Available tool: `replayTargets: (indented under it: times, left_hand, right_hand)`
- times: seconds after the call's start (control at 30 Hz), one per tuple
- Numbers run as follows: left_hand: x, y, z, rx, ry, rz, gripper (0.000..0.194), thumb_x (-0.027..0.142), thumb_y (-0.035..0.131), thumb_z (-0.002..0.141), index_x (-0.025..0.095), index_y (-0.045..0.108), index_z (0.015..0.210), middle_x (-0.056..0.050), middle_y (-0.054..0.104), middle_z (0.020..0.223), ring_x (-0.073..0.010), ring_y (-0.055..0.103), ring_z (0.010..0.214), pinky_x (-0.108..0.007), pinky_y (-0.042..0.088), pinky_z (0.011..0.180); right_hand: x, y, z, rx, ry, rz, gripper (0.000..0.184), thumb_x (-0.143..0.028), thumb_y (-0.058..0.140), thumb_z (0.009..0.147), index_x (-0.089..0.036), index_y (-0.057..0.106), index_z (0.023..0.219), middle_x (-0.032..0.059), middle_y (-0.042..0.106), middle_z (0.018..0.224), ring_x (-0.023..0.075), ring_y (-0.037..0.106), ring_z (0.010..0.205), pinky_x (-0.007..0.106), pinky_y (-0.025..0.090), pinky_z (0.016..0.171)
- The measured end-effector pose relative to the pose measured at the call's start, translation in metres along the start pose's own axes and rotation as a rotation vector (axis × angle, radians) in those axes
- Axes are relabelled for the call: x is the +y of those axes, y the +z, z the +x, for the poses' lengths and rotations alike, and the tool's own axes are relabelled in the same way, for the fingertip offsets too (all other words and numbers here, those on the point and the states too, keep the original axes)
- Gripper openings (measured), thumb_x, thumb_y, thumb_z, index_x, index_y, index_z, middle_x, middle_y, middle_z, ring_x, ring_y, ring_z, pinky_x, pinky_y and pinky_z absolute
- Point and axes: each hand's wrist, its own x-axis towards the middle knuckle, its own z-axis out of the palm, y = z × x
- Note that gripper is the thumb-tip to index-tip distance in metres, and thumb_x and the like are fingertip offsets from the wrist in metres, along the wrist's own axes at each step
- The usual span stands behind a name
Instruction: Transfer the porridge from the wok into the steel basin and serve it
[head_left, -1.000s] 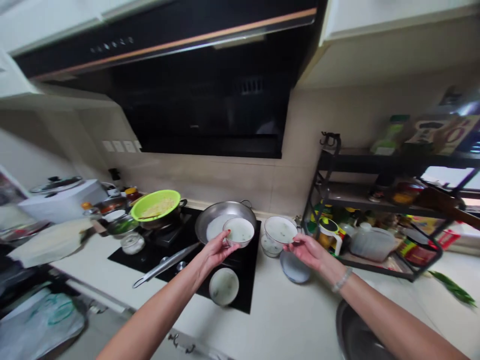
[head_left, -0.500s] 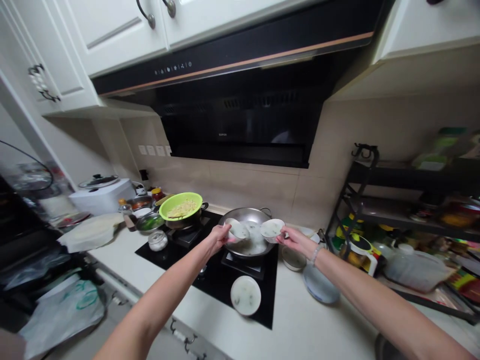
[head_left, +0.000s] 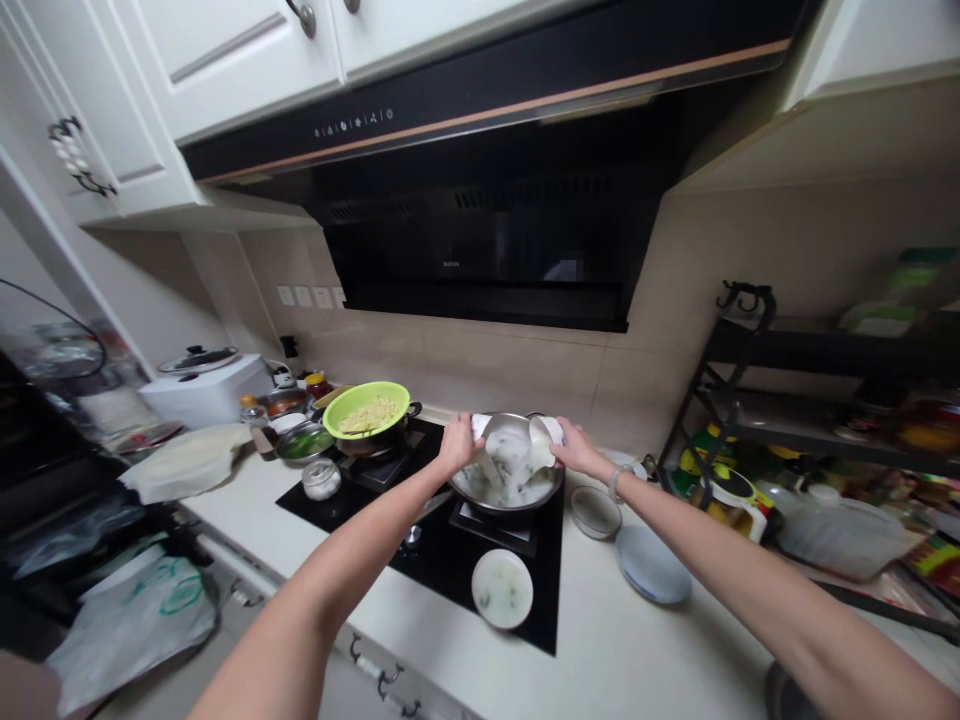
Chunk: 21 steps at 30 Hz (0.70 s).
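Observation:
Over the wok (head_left: pixel 508 503) on the right burner, my left hand (head_left: pixel 457 446) grips a white bowl (head_left: pixel 480 427) that is tipped inward. On the other side my right hand (head_left: pixel 576 446) grips a second white bowl (head_left: pixel 546 440), also tipped inward. Whitish liquid with dark bits runs from the bowls into the wok, where more of it lies. A third bowl (head_left: pixel 502 590) of the same cloudy liquid sits at the front of the black cooktop (head_left: pixel 442 572), touched by neither hand.
A green colander (head_left: pixel 366 410) with pale shreds rests on a pot at the left burner. A glass jar (head_left: pixel 321 480) stands near it. Right of the wok are a bowl (head_left: pixel 596 512), a bluish plate (head_left: pixel 652 566) and a black rack (head_left: pixel 720 400). The range hood (head_left: pixel 480 200) hangs above.
Both bowls have gone from nearly level to steeply tilted toward each other. Their liquid now pours into the wok, which holds more of it. The view has shifted slightly.

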Motion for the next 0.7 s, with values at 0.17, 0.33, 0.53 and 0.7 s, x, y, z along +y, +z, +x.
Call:
replayTargets:
  times: [0.17,0.33,0.53,0.7]
  left_hand:
    - [-0.001,0.006,-0.011,-0.109,0.44,0.21,0.06,0.001,0.072,0.065,0.022,0.054,0.118,-0.013,0.051,0.124,-0.0326,0.044,0.122,-0.041,0.036,0.104]
    - [-0.003,0.007,-0.017,-0.181,0.578,0.356,0.071,0.001,0.073,0.066,0.025,0.048,0.127,-0.012,0.051,0.123,-0.0318,0.041,0.124,-0.038,0.047,0.093]
    - [0.003,0.007,-0.019,-0.199,0.743,0.91,0.069,0.016,0.065,0.08,0.021,0.032,0.141,-0.016,0.046,0.127,-0.0333,0.04,0.121,-0.039,0.052,0.082]
    - [0.003,0.011,-0.019,-0.205,0.751,0.96,0.065,0.015,0.059,0.084,0.024,0.031,0.142,-0.017,0.045,0.128,-0.0332,0.041,0.12,-0.037,0.053,0.078]
  right_hand:
    - [-0.004,0.004,-0.014,-0.145,-0.33,-0.617,0.066,-0.013,0.06,0.074,-0.017,0.044,0.138,0.0132,0.048,0.12,0.0211,0.058,0.089,0.038,0.043,0.092]
    - [-0.012,0.008,-0.026,-0.186,-0.464,-1.104,0.066,-0.014,0.046,0.086,-0.017,0.029,0.15,0.0221,0.037,0.135,0.025,0.064,0.087,0.04,0.046,0.085]
    - [-0.015,0.006,-0.027,-0.143,-0.495,-1.225,0.068,-0.014,0.047,0.087,-0.017,0.024,0.152,0.0238,0.036,0.135,0.0252,0.067,0.082,0.041,0.05,0.08]
    - [-0.002,0.002,-0.024,-0.127,-0.51,-1.109,0.07,-0.016,0.048,0.088,-0.018,0.021,0.152,0.0203,0.037,0.131,0.0224,0.064,0.084,0.042,0.05,0.084]
